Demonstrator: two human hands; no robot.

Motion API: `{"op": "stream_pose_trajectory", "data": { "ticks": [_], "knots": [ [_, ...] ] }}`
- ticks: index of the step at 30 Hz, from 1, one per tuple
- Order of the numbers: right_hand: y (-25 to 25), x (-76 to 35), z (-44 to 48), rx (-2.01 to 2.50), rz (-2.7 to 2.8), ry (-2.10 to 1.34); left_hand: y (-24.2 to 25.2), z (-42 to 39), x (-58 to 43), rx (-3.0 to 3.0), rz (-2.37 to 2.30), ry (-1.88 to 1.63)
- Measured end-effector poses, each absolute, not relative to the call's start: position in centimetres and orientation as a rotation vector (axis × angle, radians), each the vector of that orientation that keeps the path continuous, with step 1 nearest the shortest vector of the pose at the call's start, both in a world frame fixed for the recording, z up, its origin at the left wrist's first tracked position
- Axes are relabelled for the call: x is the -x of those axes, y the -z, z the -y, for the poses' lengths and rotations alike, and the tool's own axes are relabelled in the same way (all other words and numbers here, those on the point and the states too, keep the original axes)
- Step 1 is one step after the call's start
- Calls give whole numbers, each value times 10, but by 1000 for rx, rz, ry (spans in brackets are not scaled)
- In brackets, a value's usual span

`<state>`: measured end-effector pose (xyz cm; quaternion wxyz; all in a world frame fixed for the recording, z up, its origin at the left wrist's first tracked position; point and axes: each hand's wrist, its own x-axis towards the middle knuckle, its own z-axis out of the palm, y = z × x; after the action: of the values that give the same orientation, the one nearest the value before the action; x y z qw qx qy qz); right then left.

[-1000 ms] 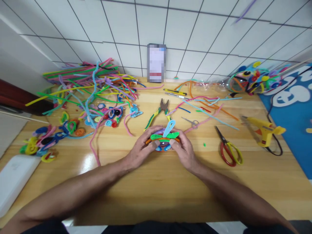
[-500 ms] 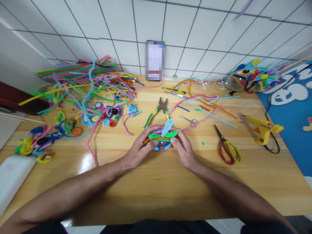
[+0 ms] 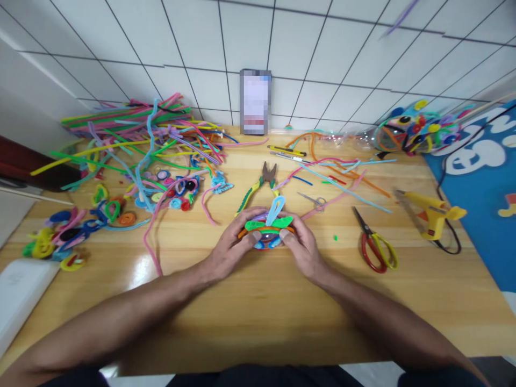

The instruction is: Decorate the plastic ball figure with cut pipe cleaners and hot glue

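Between my two hands, near the middle of the table, is a small pipe-cleaner craft piece in green, orange, blue and purple. A light blue loop sticks up from its top. My left hand is closed around its left side, thumb on the front. On the right side, my right hand grips it the same way, thumb near the green strip. Most fingers are hidden behind the piece. Just beyond my hands lie pliers with green and yellow handles, their jaws pointing away.
Loose pipe cleaners pile at the back left, with coiled craft pieces before them. Scissors, small scissors, a yellow glue gun and a utility knife lie about. A phone leans on the tiled wall; a decorated bottle lies right.
Almost nothing differs. My hands keep the same hold on the craft piece, and the whole view has shifted very slightly.
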<state>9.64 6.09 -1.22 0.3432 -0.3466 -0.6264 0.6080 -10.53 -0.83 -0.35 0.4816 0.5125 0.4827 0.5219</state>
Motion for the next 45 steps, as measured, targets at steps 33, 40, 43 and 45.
{"op": "stream_pose_trajectory", "data": {
  "ticks": [33,40,43,45],
  "knots": [
    [15,-96,-61,929,1583,-1608,9,10,107,-1241,-1210,-1262],
    [18,-97,-61,953,1603,-1592,11,11,105,-1175,-1211,-1268],
    [19,-97,-61,967,1586,-1594,14,12,105,-1181,-1222,-1274],
    [19,-97,-61,970,1575,-1600,14,12,105,-1192,-1224,-1269]
  ]
}}
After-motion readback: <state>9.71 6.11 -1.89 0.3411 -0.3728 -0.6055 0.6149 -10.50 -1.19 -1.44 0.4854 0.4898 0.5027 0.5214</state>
